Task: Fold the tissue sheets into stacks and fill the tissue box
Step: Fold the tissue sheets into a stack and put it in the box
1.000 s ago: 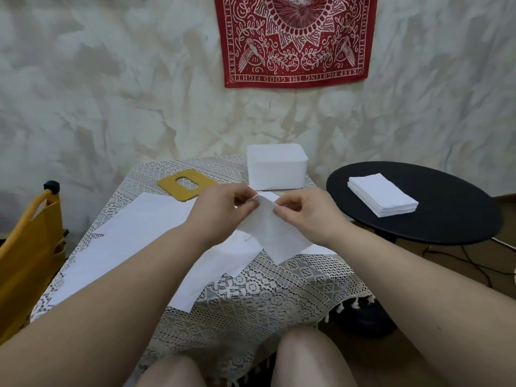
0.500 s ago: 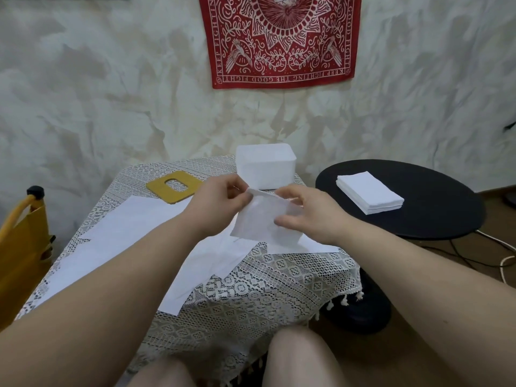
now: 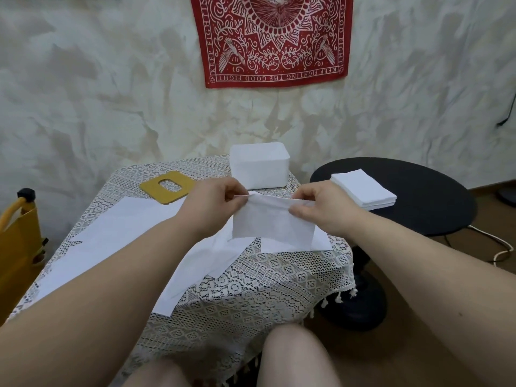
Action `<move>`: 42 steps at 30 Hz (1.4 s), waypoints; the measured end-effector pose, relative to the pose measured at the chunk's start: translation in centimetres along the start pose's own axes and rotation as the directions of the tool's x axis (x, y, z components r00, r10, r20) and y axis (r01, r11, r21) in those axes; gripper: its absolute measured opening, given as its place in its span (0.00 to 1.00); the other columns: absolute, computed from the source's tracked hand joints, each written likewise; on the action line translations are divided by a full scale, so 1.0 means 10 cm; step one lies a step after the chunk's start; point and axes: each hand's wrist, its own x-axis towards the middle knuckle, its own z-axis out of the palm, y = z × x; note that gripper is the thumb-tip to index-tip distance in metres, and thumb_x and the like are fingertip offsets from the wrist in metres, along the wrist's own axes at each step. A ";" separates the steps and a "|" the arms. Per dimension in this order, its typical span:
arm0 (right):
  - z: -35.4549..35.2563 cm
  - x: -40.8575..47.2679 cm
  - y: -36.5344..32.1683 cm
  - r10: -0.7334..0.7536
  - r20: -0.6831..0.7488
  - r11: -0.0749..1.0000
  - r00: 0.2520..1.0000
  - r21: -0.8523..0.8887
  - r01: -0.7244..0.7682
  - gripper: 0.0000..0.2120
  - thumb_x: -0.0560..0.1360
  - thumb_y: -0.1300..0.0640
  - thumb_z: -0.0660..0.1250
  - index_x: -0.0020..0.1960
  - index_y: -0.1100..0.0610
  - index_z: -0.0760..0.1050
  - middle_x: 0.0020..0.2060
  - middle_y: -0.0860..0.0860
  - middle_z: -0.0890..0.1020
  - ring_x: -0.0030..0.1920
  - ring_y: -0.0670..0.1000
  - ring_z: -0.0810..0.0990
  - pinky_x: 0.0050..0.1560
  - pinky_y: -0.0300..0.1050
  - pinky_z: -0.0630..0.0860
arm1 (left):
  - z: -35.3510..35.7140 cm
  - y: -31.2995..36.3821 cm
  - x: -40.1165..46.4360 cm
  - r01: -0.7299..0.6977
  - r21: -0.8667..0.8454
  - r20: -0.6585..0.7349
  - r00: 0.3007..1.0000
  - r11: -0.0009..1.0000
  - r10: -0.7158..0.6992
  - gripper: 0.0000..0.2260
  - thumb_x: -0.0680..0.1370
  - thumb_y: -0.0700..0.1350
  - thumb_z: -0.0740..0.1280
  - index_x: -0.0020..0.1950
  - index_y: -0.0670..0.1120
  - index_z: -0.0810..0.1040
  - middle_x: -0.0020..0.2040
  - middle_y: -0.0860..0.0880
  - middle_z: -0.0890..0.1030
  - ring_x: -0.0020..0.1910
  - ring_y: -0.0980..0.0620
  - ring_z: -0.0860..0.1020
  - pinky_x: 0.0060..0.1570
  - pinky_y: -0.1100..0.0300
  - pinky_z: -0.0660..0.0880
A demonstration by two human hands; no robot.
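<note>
Two hands: a left hand (image 3: 215,203) and a right hand (image 3: 325,209). One folded tissue (image 3: 272,224) is held up between them. One white box (image 3: 259,165) stands on the worktop. One yellow card lid (image 3: 167,186) with one oval hole lies flat. One stack (image 3: 363,192) of folded tissues sits on the round table. Several loose sheets (image 3: 117,233) lie overlapping on the lace cloth; an exact count cannot be made, though at least three show. Two tables: one worktop (image 3: 251,289) under lace and one black round table (image 3: 424,196). One red cloth (image 3: 275,40) hangs on the wall. One yellow chair (image 3: 16,247) shows at the left. Two knees show at the bottom edge.
</note>
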 end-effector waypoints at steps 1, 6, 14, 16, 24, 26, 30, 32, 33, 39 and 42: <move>-0.04 -0.01 0.03 0.013 -0.014 1.000 1.000 -0.015 -0.013 0.02 0.72 0.57 0.70 0.41 0.54 0.80 0.29 0.43 0.75 0.31 0.41 0.72 0.32 0.32 0.66 | 0.01 -0.01 0.00 0.002 0.020 0.000 1.000 1.000 -0.002 0.02 0.76 0.45 0.69 0.45 0.51 0.81 0.40 0.54 0.81 0.43 0.55 0.78 0.40 0.67 0.71; -0.18 0.00 0.16 0.003 -0.001 0.982 1.000 -0.186 -0.003 0.07 0.75 0.56 0.67 0.50 0.54 0.82 0.37 0.45 0.80 0.39 0.45 0.77 0.38 0.33 0.68 | 0.13 -0.03 0.05 0.006 0.110 0.027 1.000 0.994 -0.009 0.03 0.75 0.46 0.69 0.45 0.51 0.83 0.39 0.57 0.79 0.40 0.59 0.75 0.39 0.64 0.67; -0.20 0.10 0.30 -0.072 -0.333 0.969 0.940 -0.248 -0.014 0.07 0.76 0.59 0.65 0.49 0.57 0.81 0.44 0.52 0.83 0.47 0.54 0.79 0.48 0.44 0.71 | 0.45 0.12 0.24 0.082 0.008 -0.207 0.975 0.997 -0.079 0.04 0.76 0.43 0.68 0.47 0.48 0.82 0.42 0.54 0.81 0.43 0.55 0.78 0.48 0.63 0.72; -0.04 -0.04 0.50 -0.070 -0.237 0.959 0.969 -0.283 0.000 0.07 0.76 0.60 0.65 0.48 0.59 0.82 0.45 0.56 0.83 0.47 0.58 0.79 0.50 0.49 0.73 | 0.64 0.04 0.09 0.077 0.053 -0.119 0.990 0.996 -0.070 0.05 0.76 0.43 0.68 0.49 0.49 0.83 0.46 0.54 0.83 0.45 0.54 0.80 0.50 0.63 0.73; 0.34 -0.39 0.97 -0.083 0.031 0.949 0.996 -0.302 0.089 0.06 0.74 0.63 0.66 0.40 0.62 0.80 0.40 0.56 0.82 0.44 0.57 0.80 0.45 0.55 0.76 | 1.01 -0.29 -0.33 0.009 0.176 0.105 0.994 0.984 -0.027 0.09 0.77 0.44 0.67 0.55 0.47 0.83 0.59 0.54 0.81 0.57 0.54 0.78 0.59 0.62 0.70; 0.33 -0.40 0.98 -0.098 0.012 0.954 0.995 -0.284 0.097 0.05 0.73 0.64 0.67 0.43 0.63 0.82 0.44 0.57 0.84 0.47 0.57 0.81 0.50 0.54 0.77 | 1.01 -0.29 -0.33 -0.028 0.182 0.112 0.994 0.983 0.008 0.09 0.78 0.45 0.67 0.56 0.47 0.83 0.59 0.54 0.80 0.57 0.55 0.77 0.60 0.64 0.69; 0.32 -0.43 0.98 -0.095 0.001 0.956 0.995 -0.278 0.092 0.07 0.74 0.62 0.69 0.51 0.60 0.83 0.53 0.53 0.83 0.56 0.52 0.80 0.61 0.43 0.72 | 1.03 -0.31 -0.35 -0.081 0.179 0.104 0.993 0.981 0.063 0.08 0.77 0.45 0.68 0.54 0.47 0.84 0.57 0.52 0.81 0.56 0.55 0.78 0.57 0.68 0.67; 0.34 -0.43 0.99 -0.105 0.004 0.954 0.994 -0.283 0.102 0.07 0.74 0.62 0.69 0.50 0.60 0.83 0.53 0.52 0.83 0.56 0.53 0.79 0.60 0.43 0.71 | 1.03 -0.32 -0.35 -0.085 0.173 0.103 0.992 0.981 0.068 0.08 0.77 0.44 0.68 0.53 0.46 0.84 0.57 0.52 0.82 0.55 0.55 0.79 0.56 0.69 0.66; 0.34 -0.43 0.99 -0.107 -0.003 0.954 0.994 -0.282 0.102 0.07 0.74 0.62 0.69 0.50 0.60 0.83 0.52 0.52 0.83 0.55 0.54 0.79 0.60 0.43 0.71 | 1.03 -0.33 -0.36 -0.087 0.167 0.103 0.992 0.982 0.070 0.08 0.76 0.44 0.68 0.53 0.46 0.84 0.56 0.52 0.82 0.54 0.55 0.79 0.56 0.69 0.66; 0.36 -0.45 0.98 -0.115 -0.051 0.961 0.992 -0.259 0.099 0.04 0.71 0.64 0.71 0.45 0.60 0.84 0.45 0.51 0.85 0.51 0.56 0.80 0.55 0.45 0.74 | 1.04 -0.35 -0.35 -0.068 0.127 0.095 0.994 0.990 0.056 0.08 0.75 0.46 0.70 0.51 0.46 0.84 0.55 0.53 0.82 0.53 0.56 0.79 0.55 0.69 0.68; 0.37 -0.47 0.98 -0.119 -0.059 0.962 0.991 -0.255 0.100 0.04 0.71 0.64 0.72 0.44 0.60 0.84 0.44 0.51 0.85 0.51 0.56 0.80 0.55 0.47 0.75 | 1.04 -0.35 -0.36 -0.066 0.115 0.089 0.994 0.991 0.056 0.07 0.75 0.45 0.71 0.51 0.45 0.84 0.55 0.53 0.82 0.52 0.56 0.79 0.55 0.68 0.69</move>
